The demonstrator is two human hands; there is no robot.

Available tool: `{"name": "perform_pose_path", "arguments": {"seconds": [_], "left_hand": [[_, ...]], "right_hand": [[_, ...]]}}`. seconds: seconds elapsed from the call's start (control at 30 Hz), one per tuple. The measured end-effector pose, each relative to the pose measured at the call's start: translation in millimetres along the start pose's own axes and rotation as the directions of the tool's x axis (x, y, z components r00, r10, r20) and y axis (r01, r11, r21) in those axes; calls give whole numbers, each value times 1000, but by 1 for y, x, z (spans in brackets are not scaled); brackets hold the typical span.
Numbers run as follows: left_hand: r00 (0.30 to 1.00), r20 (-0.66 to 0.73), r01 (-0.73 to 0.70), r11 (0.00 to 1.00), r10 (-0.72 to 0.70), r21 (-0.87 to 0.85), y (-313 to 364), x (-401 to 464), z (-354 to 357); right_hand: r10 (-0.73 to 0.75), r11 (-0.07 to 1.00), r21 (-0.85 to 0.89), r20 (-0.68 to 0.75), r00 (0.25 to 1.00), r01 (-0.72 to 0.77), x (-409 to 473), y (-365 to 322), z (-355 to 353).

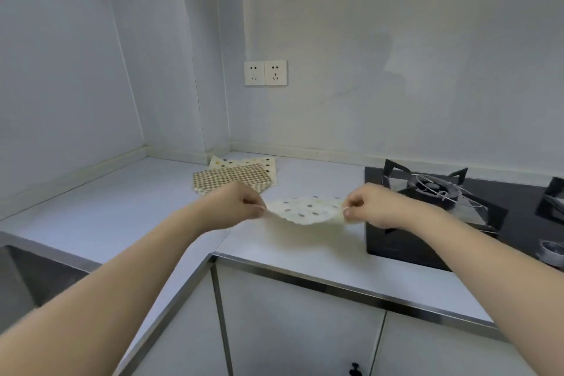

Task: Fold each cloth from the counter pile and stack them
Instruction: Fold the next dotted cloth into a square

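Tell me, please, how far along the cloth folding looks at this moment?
Two cloths, a checked cloth on a dotted cloth, lie flat near the counter's back corner; whether these are folded cannot be told. In hand: the left hand and right hand pinch opposite ends of a spotted cloth above the counter. It remains to be stacked.

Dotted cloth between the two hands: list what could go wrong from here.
1. The left hand and right hand pinch the dotted cloth only at its ends; a slip would likely spoil the fold.
2. The gas hob sits right beside the right hand, so the cloth could snag on its pan support.
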State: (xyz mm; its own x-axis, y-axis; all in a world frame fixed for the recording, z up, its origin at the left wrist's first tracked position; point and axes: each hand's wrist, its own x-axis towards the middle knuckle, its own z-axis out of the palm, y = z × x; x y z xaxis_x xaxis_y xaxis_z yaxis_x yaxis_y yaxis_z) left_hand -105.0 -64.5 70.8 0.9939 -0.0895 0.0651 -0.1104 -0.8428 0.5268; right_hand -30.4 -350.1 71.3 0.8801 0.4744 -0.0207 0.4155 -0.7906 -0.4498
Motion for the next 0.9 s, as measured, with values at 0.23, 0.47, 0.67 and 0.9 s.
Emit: {"name": "perform_pose_path", "arguments": {"seconds": [0.23,0.47,0.67,0.9], "left_hand": [[947,306,94,995,-101,38,-28,-15,43],[975,125,181,983,-184,36,-42,40,41],[964,21,267,963,-267,-22,-56,87,61],[931,159,319,944,-329,90,-72,118,71]], "right_hand": [[94,992,-106,258,962,-68,-18,24,47],[79,992,-104,63,995,-72,29,33,28],[101,992,-76,-15,995,-102,84,54,43],[73,989,-132,30,997,-68,112,77,62]]}}
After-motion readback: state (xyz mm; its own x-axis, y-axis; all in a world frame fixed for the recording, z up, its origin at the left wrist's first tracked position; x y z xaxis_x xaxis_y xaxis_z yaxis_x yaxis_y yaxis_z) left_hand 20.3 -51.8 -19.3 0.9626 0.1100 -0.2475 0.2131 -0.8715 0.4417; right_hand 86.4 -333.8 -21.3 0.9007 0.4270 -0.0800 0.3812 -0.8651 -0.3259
